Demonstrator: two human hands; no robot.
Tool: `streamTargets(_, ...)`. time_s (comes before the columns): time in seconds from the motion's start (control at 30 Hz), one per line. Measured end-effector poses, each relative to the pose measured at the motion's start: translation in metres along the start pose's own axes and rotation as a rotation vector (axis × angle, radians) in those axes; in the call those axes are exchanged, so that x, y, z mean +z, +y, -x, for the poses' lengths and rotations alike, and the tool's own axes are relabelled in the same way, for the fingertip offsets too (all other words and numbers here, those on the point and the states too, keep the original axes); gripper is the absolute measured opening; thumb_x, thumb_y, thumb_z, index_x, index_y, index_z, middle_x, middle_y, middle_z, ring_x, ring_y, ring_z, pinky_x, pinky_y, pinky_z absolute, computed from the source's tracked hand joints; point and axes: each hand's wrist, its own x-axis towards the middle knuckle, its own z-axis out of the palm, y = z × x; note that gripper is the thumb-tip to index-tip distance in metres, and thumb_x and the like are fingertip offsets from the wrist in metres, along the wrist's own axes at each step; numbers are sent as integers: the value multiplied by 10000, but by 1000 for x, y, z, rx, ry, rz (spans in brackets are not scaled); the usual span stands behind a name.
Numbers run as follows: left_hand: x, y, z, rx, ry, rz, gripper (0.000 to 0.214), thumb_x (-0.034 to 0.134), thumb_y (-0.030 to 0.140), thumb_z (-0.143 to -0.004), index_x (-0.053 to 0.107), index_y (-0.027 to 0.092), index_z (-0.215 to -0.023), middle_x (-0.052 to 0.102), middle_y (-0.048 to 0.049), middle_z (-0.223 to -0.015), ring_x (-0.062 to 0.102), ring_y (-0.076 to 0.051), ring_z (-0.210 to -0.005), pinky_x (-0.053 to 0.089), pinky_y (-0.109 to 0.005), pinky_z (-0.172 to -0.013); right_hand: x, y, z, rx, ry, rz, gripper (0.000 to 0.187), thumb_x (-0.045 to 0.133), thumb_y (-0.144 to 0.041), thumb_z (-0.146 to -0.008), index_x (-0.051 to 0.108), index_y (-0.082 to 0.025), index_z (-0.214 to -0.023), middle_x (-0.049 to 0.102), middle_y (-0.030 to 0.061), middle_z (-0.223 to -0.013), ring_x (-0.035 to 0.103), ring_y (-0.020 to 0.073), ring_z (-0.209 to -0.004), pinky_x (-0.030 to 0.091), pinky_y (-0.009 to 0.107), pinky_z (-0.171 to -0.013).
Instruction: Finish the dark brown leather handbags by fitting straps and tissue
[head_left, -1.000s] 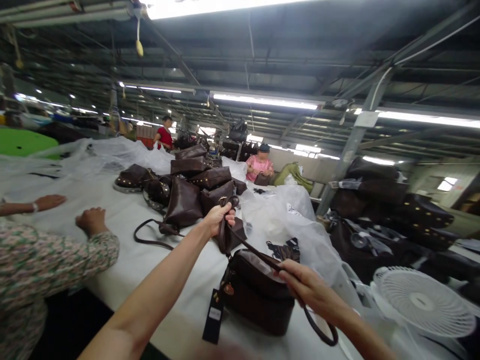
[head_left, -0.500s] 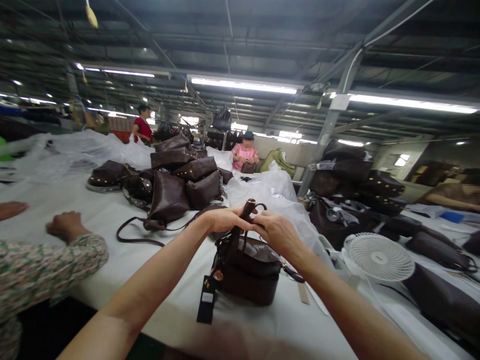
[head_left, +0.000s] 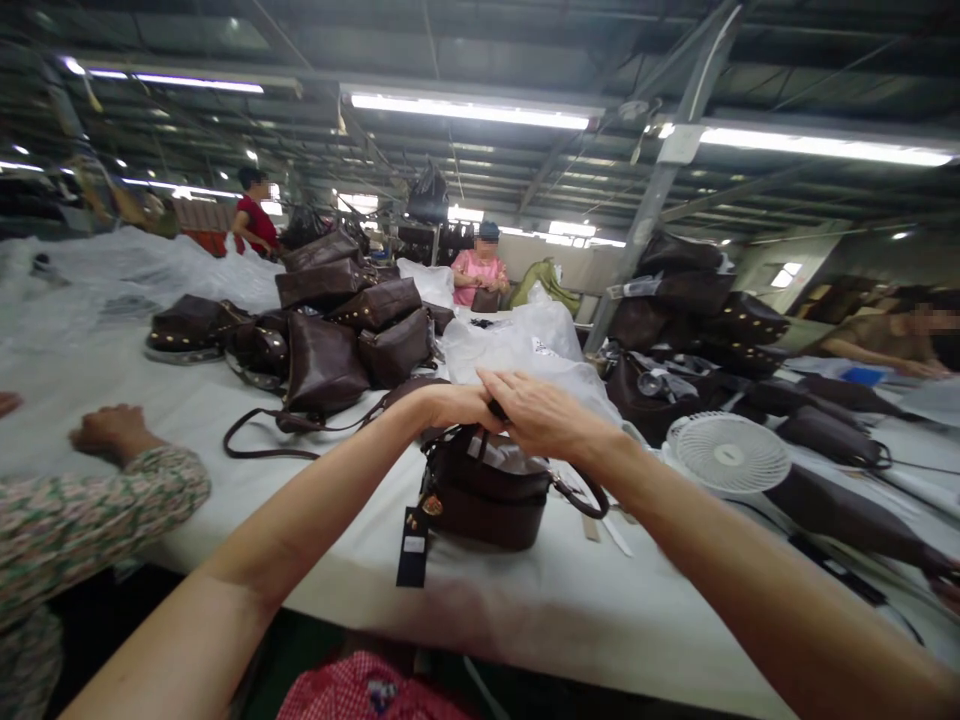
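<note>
The dark brown handbag (head_left: pixel 484 495) is sitting upright on the white table (head_left: pixel 570 610), directly beneath both hands, its long axis running left to right. The left hand (head_left: pixel 450 405) and right hand (head_left: pixel 544 415) are meeting over its top, equally near. The left is curling around the gathered strap (head_left: pixel 589 500). The right is lying fingers-outstretched across it, its grip hidden. A black hang tag (head_left: pixel 412 545) is dangling at the bag's left end.

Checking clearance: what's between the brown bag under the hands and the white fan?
Head view: the strap loop of the brown bag and pale paper slips lie on the white table cover; otherwise bare up to the white fan.
</note>
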Motion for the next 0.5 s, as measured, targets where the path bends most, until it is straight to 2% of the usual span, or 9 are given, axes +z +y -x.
streamTargets(0.1, 0, -6, -1, 48, -128, -332, 454, 632, -89, -551, 690, 135, -942, 593, 35, -629, 485, -124, -531, 346, -220, -497, -2, 13, -4, -13, -113, -160, 453, 533, -91, -836, 464, -81, -1284, 571, 163, -1251, 543, 235, -1132, 423, 315, -958)
streamTargets(0.2, 0, -4, 1, 102, -180, -460, 306, 654, 3, -595, 681, 134, -870, 580, 19, -659, 488, -123, -568, 363, -215, -513, -7, 22, -6, -28, -134, -250, 271, 496, -85, -876, 571, -107, -1135, 628, 110, -1137, 581, 197, -1045, 435, 269, -908)
streamTargets(0.37, -5, 2, 6, 57, -241, -562, 172, 636, 102, -622, 653, 144, -788, 589, 9, -697, 529, -136, -635, 412, -221, -566, -12, 30, 1, -4, -95, -214, 307, 442, -52, -895, 664, -155, -1080, 684, 66, -1036, 622, 183, -979, 446, 256, -863)
streamTargets(0.5, -12, -3, 8, 23, -260, -573, 232, 627, 152, -640, 624, 155, -871, 608, 19, -725, 569, -137, -675, 441, -222, -606, -8, 37, 9, -8, -89, -210, 301, 481, -64, -885, 695, -175, -1064, 703, 76, -988, 652, 182, -910, 468, 241, -799)
